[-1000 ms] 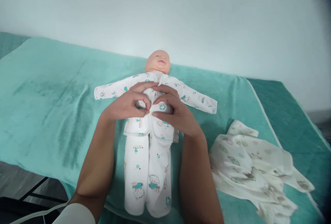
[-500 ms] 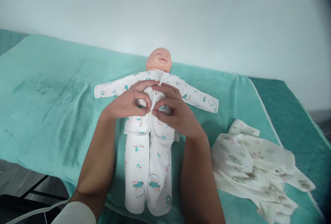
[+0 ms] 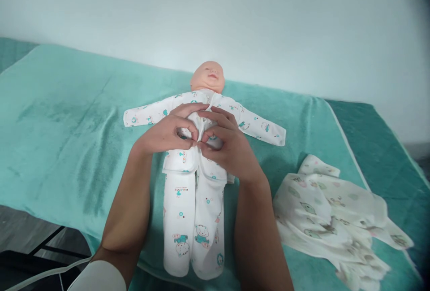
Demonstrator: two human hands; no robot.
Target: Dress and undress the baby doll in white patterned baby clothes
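A baby doll (image 3: 208, 77) lies on its back, dressed in a white printed jacket (image 3: 181, 158) and matching footed pants (image 3: 178, 230). Over its belly, my left hand (image 3: 174, 130) pinches one front edge of the jacket between thumb and forefinger. My right hand (image 3: 226, 138) pinches the opposite edge, and the fingertips of both hands meet at the middle of the opening. The fingers hide whatever fastener may be between them. Above the hands, the two front edges lie close together on the chest. Both sleeves stretch out sideways.
A crumpled cream garment with leaf prints (image 3: 329, 210) lies to the right. The green blanket (image 3: 67, 125) covers the table, with a darker green cover (image 3: 379, 147) beyond its right edge. A pale wall (image 3: 215, 17) stands behind. A cable (image 3: 50, 273) runs at lower left.
The fingertips have pressed closer together at the jacket's front opening. Otherwise the hands and doll keep their places; the whole view has shifted very slightly.
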